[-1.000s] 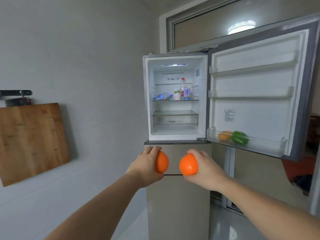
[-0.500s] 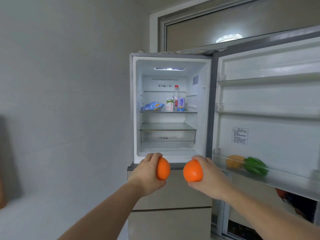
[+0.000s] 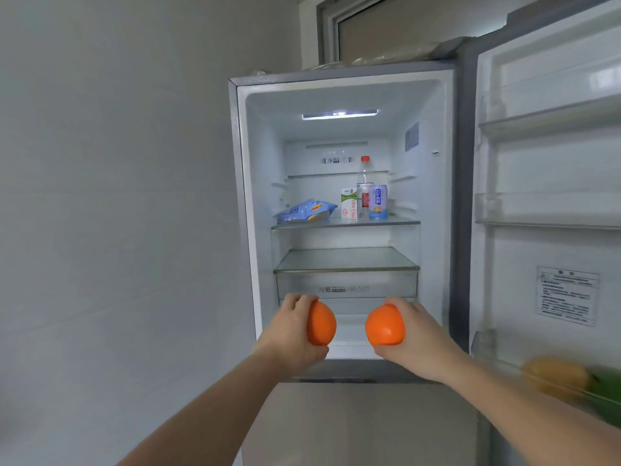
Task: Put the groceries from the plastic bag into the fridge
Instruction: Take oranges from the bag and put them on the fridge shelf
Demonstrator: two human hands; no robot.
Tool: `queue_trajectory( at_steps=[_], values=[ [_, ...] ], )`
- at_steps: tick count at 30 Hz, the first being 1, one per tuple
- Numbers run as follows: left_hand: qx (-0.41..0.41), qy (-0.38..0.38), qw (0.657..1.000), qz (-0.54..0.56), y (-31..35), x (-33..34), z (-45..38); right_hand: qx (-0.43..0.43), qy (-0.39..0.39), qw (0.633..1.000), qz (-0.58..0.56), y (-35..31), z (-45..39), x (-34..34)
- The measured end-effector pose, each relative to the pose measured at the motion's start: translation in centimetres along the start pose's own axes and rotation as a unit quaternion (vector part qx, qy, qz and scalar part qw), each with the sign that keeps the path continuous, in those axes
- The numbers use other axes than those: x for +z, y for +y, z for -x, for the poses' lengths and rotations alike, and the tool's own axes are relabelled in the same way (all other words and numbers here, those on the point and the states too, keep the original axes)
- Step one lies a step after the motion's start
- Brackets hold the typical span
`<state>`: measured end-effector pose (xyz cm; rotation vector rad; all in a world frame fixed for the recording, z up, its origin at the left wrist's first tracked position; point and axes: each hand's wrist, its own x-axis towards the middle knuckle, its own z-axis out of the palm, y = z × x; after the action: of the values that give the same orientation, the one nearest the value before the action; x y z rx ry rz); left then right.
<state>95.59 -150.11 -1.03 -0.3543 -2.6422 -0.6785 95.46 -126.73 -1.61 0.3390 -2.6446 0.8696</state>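
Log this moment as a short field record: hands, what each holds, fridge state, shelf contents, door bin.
left hand: grips left orange
right hand: grips right orange
fridge: upper door open, interior light on
upper shelf: blue bag, carton, bottle, can
lower shelf: nothing on it
door bin: blurred yellow item and green item
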Motion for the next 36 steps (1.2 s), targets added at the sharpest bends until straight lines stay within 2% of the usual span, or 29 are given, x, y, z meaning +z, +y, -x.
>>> queue_trajectory(
  at_steps=[5, 14, 22, 27, 32, 36],
  values=[
    [-0.014, 0.014, 1.0, 0.021, -0.4, 1.9, -5.5, -0.003, -0.003, 1.0, -0.024, 2.2, -5.8, 1.2],
    [0.012, 0.039, 0.993, 0.108, -3.1, 4.5, -16.0, 0.031, 0.068, 0.995, -0.071, 4.5, -15.7, 2.3],
    [0.057, 0.022, 0.99, 0.127, -7.2, 6.3, -25.8, 0.098, 0.155, 0.98, -0.075, 4.8, -24.6, 4.1],
    [0.061, 0.001, 0.991, 0.12, -8.5, 7.4, -29.9, 0.111, 0.169, 0.977, -0.07, 4.9, -28.7, 6.2],
    [0.045, -0.043, 0.994, 0.085, -9.2, 8.7, -33.5, 0.113, 0.158, 0.981, -0.021, 6.1, -32.0, 6.5],
    [0.046, -0.051, 0.994, 0.083, -9.4, 9.7, -35.8, 0.102, 0.124, 0.984, 0.084, 7.8, -34.4, 5.7]
  ],
)
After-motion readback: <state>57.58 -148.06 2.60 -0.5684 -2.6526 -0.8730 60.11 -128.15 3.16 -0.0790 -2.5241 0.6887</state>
